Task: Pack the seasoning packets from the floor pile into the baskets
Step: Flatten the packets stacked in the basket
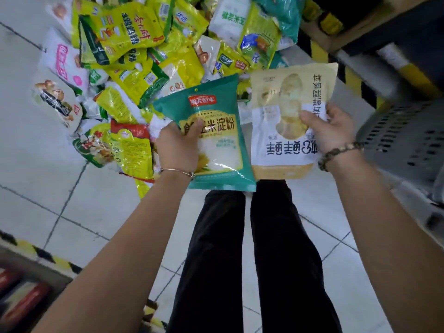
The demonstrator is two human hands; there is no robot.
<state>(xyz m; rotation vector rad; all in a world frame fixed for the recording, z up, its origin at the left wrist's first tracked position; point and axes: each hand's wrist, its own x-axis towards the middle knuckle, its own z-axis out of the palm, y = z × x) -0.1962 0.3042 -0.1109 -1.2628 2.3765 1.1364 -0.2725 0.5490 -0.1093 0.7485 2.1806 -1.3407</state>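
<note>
My left hand [179, 146] grips a teal starch packet [216, 143] by its left edge, thumb on its front. My right hand [332, 131] grips a beige and white seasoning packet [281, 116] by its right edge; its print is upside down to me. Both packets are held up side by side above my legs. Beyond them a pile of yellow, green and white packets [134, 51] lies on the tiled floor. A grey perforated basket [403, 143] stands at the right, close to my right hand.
Shelving with yellow-black hazard tape [360, 75] runs along the upper right. Another shelf edge with tape [36, 255] and red items sits at the lower left. My legs in black trousers [252, 260] stand on white floor tiles.
</note>
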